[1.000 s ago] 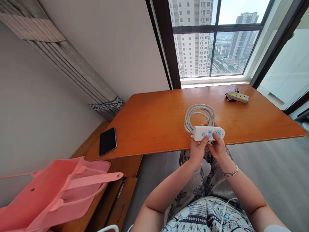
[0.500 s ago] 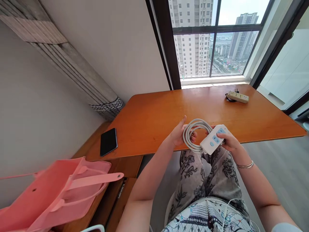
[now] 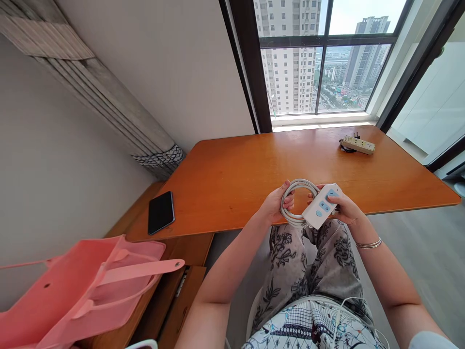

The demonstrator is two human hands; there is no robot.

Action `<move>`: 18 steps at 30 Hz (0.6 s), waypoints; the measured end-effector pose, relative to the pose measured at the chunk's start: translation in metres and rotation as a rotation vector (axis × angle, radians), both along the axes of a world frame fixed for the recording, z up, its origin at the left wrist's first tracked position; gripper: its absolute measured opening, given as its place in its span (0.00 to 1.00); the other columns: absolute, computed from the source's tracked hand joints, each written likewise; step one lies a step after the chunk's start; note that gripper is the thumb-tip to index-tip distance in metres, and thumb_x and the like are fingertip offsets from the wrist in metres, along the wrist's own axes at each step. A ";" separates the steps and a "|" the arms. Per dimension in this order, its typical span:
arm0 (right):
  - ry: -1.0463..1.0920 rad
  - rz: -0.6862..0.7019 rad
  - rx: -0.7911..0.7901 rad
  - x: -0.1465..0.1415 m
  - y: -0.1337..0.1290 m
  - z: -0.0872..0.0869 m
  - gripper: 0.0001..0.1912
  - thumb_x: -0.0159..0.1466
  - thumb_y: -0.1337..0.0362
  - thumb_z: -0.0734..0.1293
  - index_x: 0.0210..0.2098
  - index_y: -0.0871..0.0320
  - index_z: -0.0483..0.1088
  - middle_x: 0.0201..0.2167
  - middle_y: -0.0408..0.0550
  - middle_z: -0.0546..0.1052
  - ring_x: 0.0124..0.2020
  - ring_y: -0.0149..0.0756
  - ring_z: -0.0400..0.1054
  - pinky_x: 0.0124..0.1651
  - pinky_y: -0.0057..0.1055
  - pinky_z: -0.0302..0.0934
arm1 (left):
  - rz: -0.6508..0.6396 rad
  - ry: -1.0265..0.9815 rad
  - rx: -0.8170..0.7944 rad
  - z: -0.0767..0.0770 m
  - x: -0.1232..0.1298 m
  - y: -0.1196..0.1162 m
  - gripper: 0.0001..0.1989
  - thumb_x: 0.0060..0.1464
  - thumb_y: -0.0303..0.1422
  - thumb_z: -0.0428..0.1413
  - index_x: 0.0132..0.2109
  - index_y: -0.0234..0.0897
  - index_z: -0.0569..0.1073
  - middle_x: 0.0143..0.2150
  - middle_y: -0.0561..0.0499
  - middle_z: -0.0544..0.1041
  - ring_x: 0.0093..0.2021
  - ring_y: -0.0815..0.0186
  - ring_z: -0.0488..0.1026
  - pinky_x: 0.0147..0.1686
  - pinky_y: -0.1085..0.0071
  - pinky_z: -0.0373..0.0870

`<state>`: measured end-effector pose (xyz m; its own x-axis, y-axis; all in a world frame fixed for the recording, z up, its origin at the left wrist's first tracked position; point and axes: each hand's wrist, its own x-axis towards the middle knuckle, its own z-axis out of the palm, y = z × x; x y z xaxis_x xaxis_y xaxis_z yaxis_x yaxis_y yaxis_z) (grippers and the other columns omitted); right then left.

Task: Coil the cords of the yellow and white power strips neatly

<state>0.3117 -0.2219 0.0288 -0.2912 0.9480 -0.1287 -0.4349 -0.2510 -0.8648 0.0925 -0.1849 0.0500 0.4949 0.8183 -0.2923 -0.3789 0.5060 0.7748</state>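
The fingers of the left hand are curled through the ring of the cord with the thumb near its upper left, so the hand is partly closed around the bundle. The right hand pinches the white power strip: the thumb lies over the socket face near the upper end, and fingertips show past the far edge. How firmly either grips, I cannot tell.

The strip is right of centre in the lower half of the frame, in front of the near edge of the table as seen from here. Its long axis slants from lower left to upper right, socket face up toward the camera, with the blue button at the lower end. The right hand is the nearer one, directly on the strip; from the left fingers, the strip lies to the right, across the ring, and the cord joins its lower end.

Half a second ago the strip was at much the same slant, slightly lower and further left. The ring looked looser, its turns more spread, and the left thumb stuck up clear of it; now the turns look gathered and the thumb lies closer. The left hand has shifted slightly right.
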 end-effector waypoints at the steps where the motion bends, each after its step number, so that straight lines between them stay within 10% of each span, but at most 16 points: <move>1: -0.006 -0.008 0.007 0.000 0.000 -0.001 0.25 0.47 0.59 0.77 0.44 0.55 0.74 0.38 0.51 0.83 0.40 0.48 0.79 0.35 0.36 0.74 | -0.023 0.009 -0.005 -0.001 -0.001 0.001 0.24 0.63 0.48 0.53 0.26 0.34 0.68 0.14 0.60 0.56 0.13 0.78 0.49 0.15 0.81 0.57; 8: -0.096 0.015 0.003 0.003 0.000 0.009 0.22 0.47 0.60 0.78 0.40 0.56 0.74 0.32 0.48 0.83 0.31 0.43 0.79 0.32 0.33 0.73 | -0.264 0.186 0.009 0.005 -0.015 0.014 0.30 0.60 0.59 0.47 0.34 0.34 0.72 0.23 0.47 0.75 0.19 0.65 0.71 0.21 0.70 0.68; 18: -0.163 -0.078 -0.003 -0.006 0.004 0.008 0.25 0.48 0.60 0.79 0.44 0.55 0.73 0.33 0.47 0.83 0.33 0.43 0.79 0.33 0.33 0.73 | -0.038 0.219 0.063 -0.011 0.004 0.011 0.22 0.57 0.50 0.59 0.29 0.36 0.65 0.16 0.61 0.58 0.13 0.80 0.48 0.16 0.79 0.50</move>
